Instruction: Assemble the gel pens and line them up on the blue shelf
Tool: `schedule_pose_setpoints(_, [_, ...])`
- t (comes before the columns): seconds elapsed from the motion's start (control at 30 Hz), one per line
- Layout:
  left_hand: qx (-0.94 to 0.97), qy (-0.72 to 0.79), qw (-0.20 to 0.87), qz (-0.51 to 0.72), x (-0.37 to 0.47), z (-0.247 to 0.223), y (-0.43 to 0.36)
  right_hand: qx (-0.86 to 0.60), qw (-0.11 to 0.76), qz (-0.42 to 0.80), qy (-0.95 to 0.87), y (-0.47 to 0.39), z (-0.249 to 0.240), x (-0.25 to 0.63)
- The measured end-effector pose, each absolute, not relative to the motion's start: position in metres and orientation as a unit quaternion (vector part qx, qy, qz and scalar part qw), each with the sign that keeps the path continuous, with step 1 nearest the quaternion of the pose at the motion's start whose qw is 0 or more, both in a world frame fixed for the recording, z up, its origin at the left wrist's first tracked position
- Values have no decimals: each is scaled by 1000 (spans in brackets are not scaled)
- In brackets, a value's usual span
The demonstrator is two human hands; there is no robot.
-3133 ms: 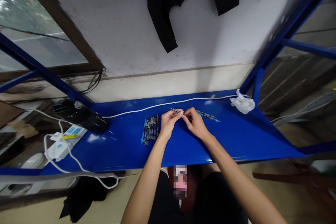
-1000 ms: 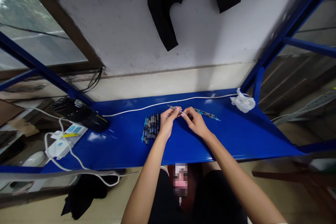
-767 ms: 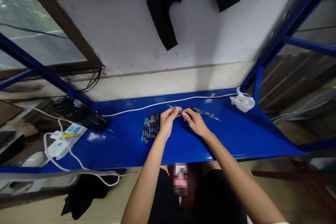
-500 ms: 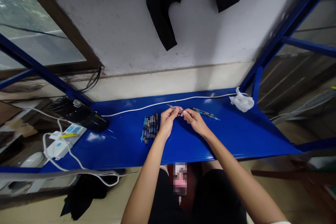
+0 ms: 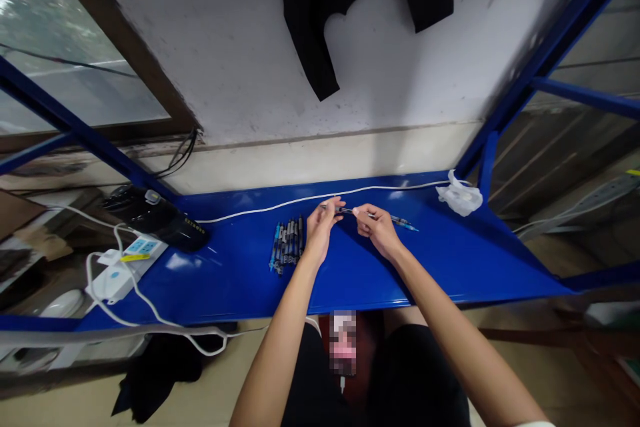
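Above the blue tabletop (image 5: 240,280) my two hands hold one slim pen (image 5: 347,211) level between them. My left hand (image 5: 321,223) is closed round its left end, fingertips pressed together. At the other end, my right hand (image 5: 377,228) pinches it between thumb and fingers. A thin dark stretch shows in the gap; whether it is the barrel or a refill I cannot tell. Left of my left hand, a row of pens (image 5: 287,245), black and blue, lies side by side. Beyond my right hand lies another blue-and-dark pen (image 5: 405,223), partly hidden by that hand.
A black bottle (image 5: 155,219) lies at the left beside a white power strip (image 5: 127,270) with looped cables. A white cable (image 5: 280,204) runs along the back of the table. Crumpled white plastic (image 5: 460,195) sits at the back right. Blue frame posts (image 5: 487,167) flank the table.
My right hand has moved slightly right, away from my left, widening the gap along the pen. The pen tip that stuck out left of my left hand no longer shows clearly.
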State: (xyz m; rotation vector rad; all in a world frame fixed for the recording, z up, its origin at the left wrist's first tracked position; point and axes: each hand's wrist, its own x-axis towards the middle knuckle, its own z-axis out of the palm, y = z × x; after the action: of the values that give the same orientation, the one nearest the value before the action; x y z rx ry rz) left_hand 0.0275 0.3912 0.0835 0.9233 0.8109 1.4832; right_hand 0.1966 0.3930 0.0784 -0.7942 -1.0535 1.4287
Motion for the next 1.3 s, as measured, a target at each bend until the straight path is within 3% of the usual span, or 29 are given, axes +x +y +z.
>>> schedule_pose_setpoints(0.2, [286,326,591,680,15,90,395,-341,630,607,-345,401,82,205])
schedule_pose_setpoints(1.03, [259,293,628,673,9,90,394,-199,668,663,-272,402,72,248])
schedule_pose_setpoints(1.3, [240,278,637,677,9,90,394,-110,658,730,-145,399,74,247])
